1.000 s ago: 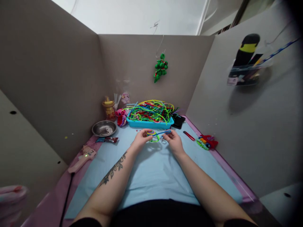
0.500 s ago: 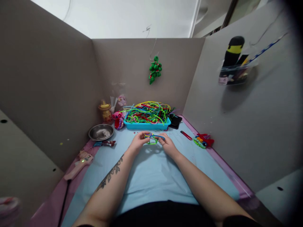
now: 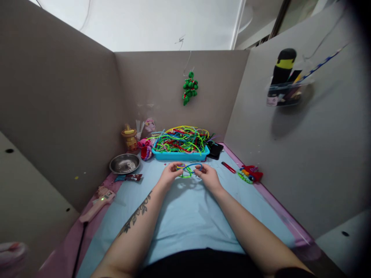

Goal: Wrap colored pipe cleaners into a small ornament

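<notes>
Between my two hands are thin pipe cleaners bent together: a blue pipe cleaner (image 3: 191, 165) arching across, with green pipe cleaners (image 3: 186, 176) below it and bits of yellow and purple at the left. My left hand (image 3: 171, 173) pinches the left end of this bundle between thumb and fingers. My right hand (image 3: 209, 177) has its fingertips closed on the right end of the blue one. Both hands are just above the blue table cover (image 3: 197, 216), in front of a blue tray (image 3: 179, 156) heaped with many-coloured pipe cleaners (image 3: 182, 141).
Left: a metal bowl (image 3: 115, 166), a wrapper (image 3: 129, 177), a pink glue gun (image 3: 97, 206) with its cord, and a jar (image 3: 130, 141). Right: a red cutter (image 3: 228, 167), a colourful figure (image 3: 251, 173) and a black object (image 3: 215, 150). Grey partitions (image 3: 162, 88) stand around three sides.
The blue pipe cleaner now bows into a higher, more rounded curve near my right hand. Its fingers have shifted slightly along it. My left hand keeps its pinch.
</notes>
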A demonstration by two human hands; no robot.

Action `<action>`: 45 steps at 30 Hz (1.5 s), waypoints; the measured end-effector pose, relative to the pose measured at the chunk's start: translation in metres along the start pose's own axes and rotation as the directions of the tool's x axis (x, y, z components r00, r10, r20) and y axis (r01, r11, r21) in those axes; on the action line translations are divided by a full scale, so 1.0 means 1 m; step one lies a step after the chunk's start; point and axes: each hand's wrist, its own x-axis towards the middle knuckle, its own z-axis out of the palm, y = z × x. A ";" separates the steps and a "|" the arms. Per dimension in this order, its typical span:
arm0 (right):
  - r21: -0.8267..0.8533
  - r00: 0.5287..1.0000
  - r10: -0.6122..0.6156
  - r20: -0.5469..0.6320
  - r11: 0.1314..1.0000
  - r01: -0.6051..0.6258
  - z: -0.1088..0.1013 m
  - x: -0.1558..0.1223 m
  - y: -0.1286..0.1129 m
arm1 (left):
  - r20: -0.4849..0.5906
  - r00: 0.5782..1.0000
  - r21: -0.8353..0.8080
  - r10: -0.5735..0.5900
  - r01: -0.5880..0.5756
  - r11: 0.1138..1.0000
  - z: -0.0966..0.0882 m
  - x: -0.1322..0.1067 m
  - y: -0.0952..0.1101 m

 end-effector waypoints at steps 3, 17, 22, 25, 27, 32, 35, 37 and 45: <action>0.100 0.999 0.038 0.011 0.994 -0.039 -0.001 0.001 -0.001 | 0.032 0.999 0.014 -0.005 0.005 1.000 0.002 -0.002 0.001; 0.186 0.985 -0.051 0.165 0.982 0.020 0.001 -0.004 -0.010 | 0.149 0.981 -0.045 -0.123 0.131 0.990 0.002 -0.007 -0.001; 0.237 0.996 -0.057 0.075 0.971 0.037 0.000 -0.002 -0.007 | 0.171 0.978 -0.029 -0.122 0.129 0.991 0.006 -0.009 0.002; 0.213 0.991 -0.091 0.100 0.975 0.069 0.002 -0.004 -0.008 | 0.187 0.978 -0.026 -0.096 0.102 0.994 0.010 -0.010 0.001; 0.188 0.988 -0.105 0.111 0.979 0.082 0.004 -0.006 -0.011 | 0.173 0.982 -0.032 -0.075 0.081 0.996 0.012 -0.011 0.001; 0.160 0.989 -0.100 0.109 0.984 0.082 0.006 -0.008 -0.013 | 0.075 0.997 0.013 0.011 -0.012 1.000 0.015 -0.009 -0.002; 0.149 0.989 -0.106 0.107 0.985 0.090 0.005 -0.008 -0.011 | 0.087 0.995 0.063 0.041 -0.046 0.997 0.014 -0.006 -0.004; 0.138 0.987 -0.114 0.115 0.986 0.098 0.004 -0.007 -0.010 | 0.099 0.994 0.059 0.047 -0.053 0.997 0.013 -0.005 -0.006; 0.091 0.974 -0.164 0.155 0.984 0.151 0.007 -0.007 -0.007 | 0.019 0.999 0.094 0.046 -0.048 0.994 0.011 -0.005 -0.008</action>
